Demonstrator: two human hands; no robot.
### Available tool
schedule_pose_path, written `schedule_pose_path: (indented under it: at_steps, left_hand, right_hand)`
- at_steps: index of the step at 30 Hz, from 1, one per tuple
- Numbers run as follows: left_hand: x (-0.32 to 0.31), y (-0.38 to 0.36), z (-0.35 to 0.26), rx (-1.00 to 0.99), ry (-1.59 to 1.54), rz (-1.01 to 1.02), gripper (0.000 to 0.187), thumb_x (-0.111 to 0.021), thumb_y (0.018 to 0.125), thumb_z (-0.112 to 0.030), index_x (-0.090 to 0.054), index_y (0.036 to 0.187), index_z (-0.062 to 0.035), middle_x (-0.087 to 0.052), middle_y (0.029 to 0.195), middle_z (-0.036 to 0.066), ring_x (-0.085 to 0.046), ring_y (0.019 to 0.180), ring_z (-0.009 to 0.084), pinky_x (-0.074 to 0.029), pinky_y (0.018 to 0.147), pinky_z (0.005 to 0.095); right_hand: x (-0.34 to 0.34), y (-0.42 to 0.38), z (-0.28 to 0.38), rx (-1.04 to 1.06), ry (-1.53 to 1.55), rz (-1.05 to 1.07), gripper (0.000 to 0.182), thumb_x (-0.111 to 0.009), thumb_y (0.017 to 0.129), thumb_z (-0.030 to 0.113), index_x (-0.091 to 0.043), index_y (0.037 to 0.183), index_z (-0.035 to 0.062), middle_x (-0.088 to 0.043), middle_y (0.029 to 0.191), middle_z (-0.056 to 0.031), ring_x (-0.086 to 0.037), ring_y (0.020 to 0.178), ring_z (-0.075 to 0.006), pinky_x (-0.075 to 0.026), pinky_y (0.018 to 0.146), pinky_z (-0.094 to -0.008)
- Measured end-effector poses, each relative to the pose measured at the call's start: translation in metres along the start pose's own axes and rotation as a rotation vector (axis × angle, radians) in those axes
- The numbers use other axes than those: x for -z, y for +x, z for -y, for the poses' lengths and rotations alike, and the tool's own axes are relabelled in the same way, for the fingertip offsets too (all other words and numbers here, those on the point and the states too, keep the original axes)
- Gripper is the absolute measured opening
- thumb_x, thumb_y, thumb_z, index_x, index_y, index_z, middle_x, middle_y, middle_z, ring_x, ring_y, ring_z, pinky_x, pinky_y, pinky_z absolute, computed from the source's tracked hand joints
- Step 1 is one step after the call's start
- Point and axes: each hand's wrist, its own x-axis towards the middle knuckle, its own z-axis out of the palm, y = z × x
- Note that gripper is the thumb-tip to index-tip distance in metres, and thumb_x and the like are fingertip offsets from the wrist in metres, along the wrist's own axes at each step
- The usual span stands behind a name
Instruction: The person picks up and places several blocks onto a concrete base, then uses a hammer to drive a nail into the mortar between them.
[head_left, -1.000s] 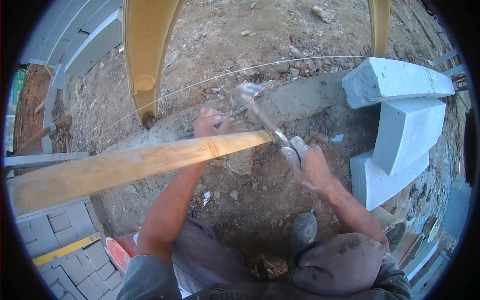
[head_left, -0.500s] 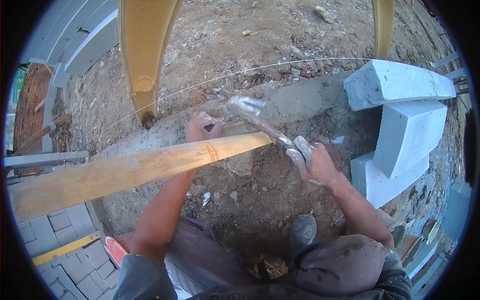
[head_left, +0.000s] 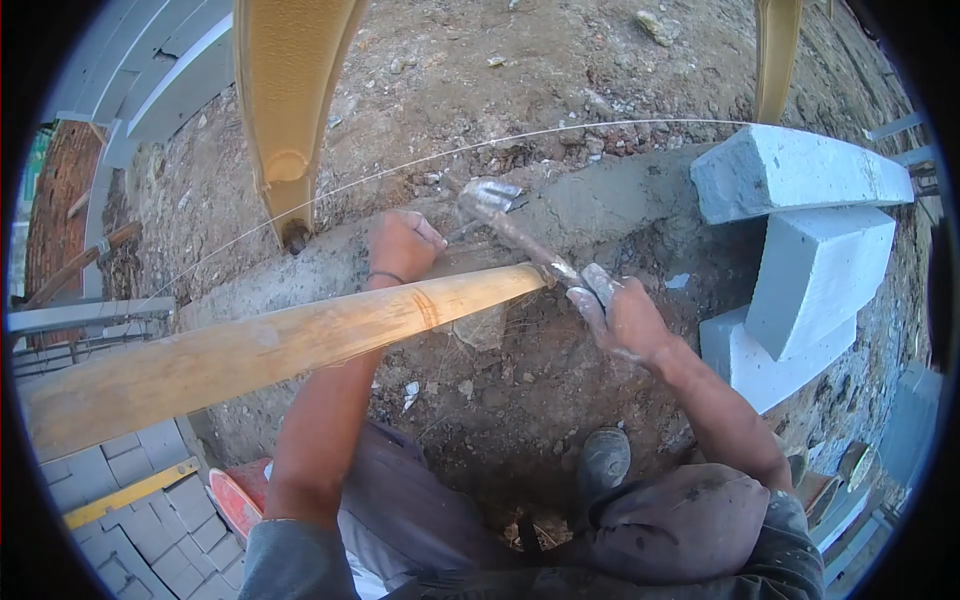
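Note:
My right hand (head_left: 622, 318), dusted with white, grips a hammer (head_left: 522, 238) by its handle. The metal hammer head (head_left: 488, 195) lies over the grey mortar strip (head_left: 610, 205), close to my left hand. Just beyond a bamboo pole (head_left: 290, 325), my left hand (head_left: 405, 248) is closed, its fingertips turned toward the hammer head. A thin dark sliver seems to show by those fingertips, but what they pinch cannot be made out. The pole crosses in front of my left forearm, its end near the hammer handle.
Pale blocks (head_left: 815, 275) are stacked at the right. A taut white string (head_left: 440, 152) runs across beyond my hands. Tan posts (head_left: 290, 100) stand at the far side. Lower left, a red-edged object (head_left: 235, 497) lies near grey pavers (head_left: 150, 530).
My left hand has turned and closed more, its back now facing up. The hammer head has shifted slightly and looks less blurred. My right hand keeps its grip.

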Motion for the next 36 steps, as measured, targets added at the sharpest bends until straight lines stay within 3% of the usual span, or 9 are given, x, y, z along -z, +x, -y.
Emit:
schedule_pose_path:
  at_steps: [2, 5, 7, 9, 18, 20, 23, 28, 36]
  left_hand:
    - [-0.001, 0.009, 0.005, 0.078, -0.008, 0.099, 0.012, -0.089, 0.069, -0.019, -0.078, 0.065, -0.0151, -0.076, 0.075, 0.007, -0.073, 0.071, 0.0242, -0.057, 0.072, 0.0352]
    - [0.005, 0.008, -0.003, 0.109, 0.005, 0.116, 0.012, -0.088, 0.069, -0.019, -0.078, 0.064, -0.0157, -0.075, 0.073, 0.007, -0.074, 0.073, 0.0241, -0.057, 0.074, 0.0343]
    - [0.008, 0.007, -0.007, 0.125, 0.014, 0.119, 0.011, -0.088, 0.069, -0.019, -0.078, 0.064, -0.0155, -0.075, 0.074, 0.007, -0.074, 0.073, 0.0242, -0.057, 0.074, 0.0346]
    - [0.009, 0.005, -0.012, 0.136, 0.016, 0.120, 0.011, -0.087, 0.068, -0.019, -0.078, 0.065, -0.0152, -0.076, 0.074, 0.008, -0.074, 0.074, 0.0244, -0.058, 0.075, 0.0349]
    - [0.009, 0.003, -0.014, 0.068, 0.211, -0.022, 0.013, -0.081, 0.070, -0.023, -0.079, 0.074, -0.0103, -0.075, 0.083, 0.016, -0.074, 0.082, 0.0327, -0.058, 0.081, 0.0395]
    - [0.016, 0.006, -0.016, 0.126, 0.072, 0.156, 0.016, -0.079, 0.072, -0.023, -0.079, 0.078, -0.0083, -0.075, 0.085, 0.018, -0.073, 0.085, 0.0348, -0.058, 0.082, 0.0400]
    - [0.008, 0.011, -0.009, 0.148, 0.118, 0.130, 0.016, -0.081, 0.070, -0.023, -0.078, 0.077, -0.0087, -0.075, 0.087, 0.017, -0.073, 0.085, 0.0339, -0.058, 0.082, 0.0395]
    - [0.009, 0.013, -0.011, 0.096, 0.193, 0.102, 0.018, -0.084, 0.068, -0.024, -0.078, 0.077, -0.0093, -0.076, 0.088, 0.016, -0.073, 0.086, 0.0332, -0.058, 0.083, 0.0390]
    - [0.014, 0.008, -0.017, 0.146, 0.136, 0.123, 0.018, -0.087, 0.068, -0.025, -0.080, 0.076, -0.0115, -0.077, 0.089, 0.015, -0.074, 0.089, 0.0313, -0.058, 0.086, 0.0387]
  right_hand:
    - [0.010, -0.004, 0.010, 0.015, 0.026, -0.049, 0.028, -0.060, 0.101, 0.027, -0.062, 0.106, -0.0010, -0.064, 0.075, -0.0282, -0.062, 0.068, -0.0499, -0.048, 0.060, -0.0557]
    - [0.015, -0.006, 0.008, 0.103, 0.077, -0.138, 0.029, -0.059, 0.102, 0.028, -0.062, 0.106, -0.0004, -0.063, 0.074, -0.0281, -0.062, 0.067, -0.0500, -0.048, 0.060, -0.0557]
    - [0.009, -0.006, 0.003, 0.167, 0.104, -0.176, 0.029, -0.058, 0.102, 0.028, -0.063, 0.106, -0.0002, -0.063, 0.073, -0.0278, -0.062, 0.067, -0.0498, -0.048, 0.060, -0.0557]
    - [0.001, 0.000, -0.003, -0.004, -0.169, 0.074, 0.027, -0.059, 0.101, 0.026, -0.062, 0.104, -0.0003, -0.063, 0.071, -0.0264, -0.063, 0.065, -0.0484, -0.048, 0.060, -0.0568]
    - [-0.007, -0.008, -0.007, 0.236, -0.047, -0.139, 0.033, -0.059, 0.101, 0.030, -0.063, 0.111, -0.0010, -0.063, 0.068, -0.0250, -0.063, 0.059, -0.0477, -0.049, 0.055, -0.0553]
    - [-0.007, 0.000, -0.015, 0.208, -0.102, -0.093, 0.031, -0.061, 0.100, 0.029, -0.063, 0.110, -0.0007, -0.064, 0.068, -0.0246, -0.062, 0.058, -0.0474, -0.049, 0.054, -0.0547]
    - [-0.001, 0.007, -0.008, 0.029, -0.120, -0.057, 0.029, -0.062, 0.099, 0.028, -0.062, 0.109, 0.0000, -0.064, 0.069, -0.0240, -0.063, 0.059, -0.0465, -0.050, 0.054, -0.0545]
    - [0.028, -0.002, -0.005, 0.364, -0.150, -0.108, 0.029, -0.064, 0.096, 0.027, -0.061, 0.106, 0.0010, -0.069, 0.079, -0.0234, -0.067, 0.066, -0.0434, -0.054, 0.059, -0.0522]
    - [0.012, 0.021, -0.044, 0.230, -0.338, 0.046, 0.029, -0.066, 0.094, 0.029, -0.061, 0.106, 0.0033, -0.070, 0.080, -0.0201, -0.068, 0.067, -0.0413, -0.055, 0.061, -0.0511]
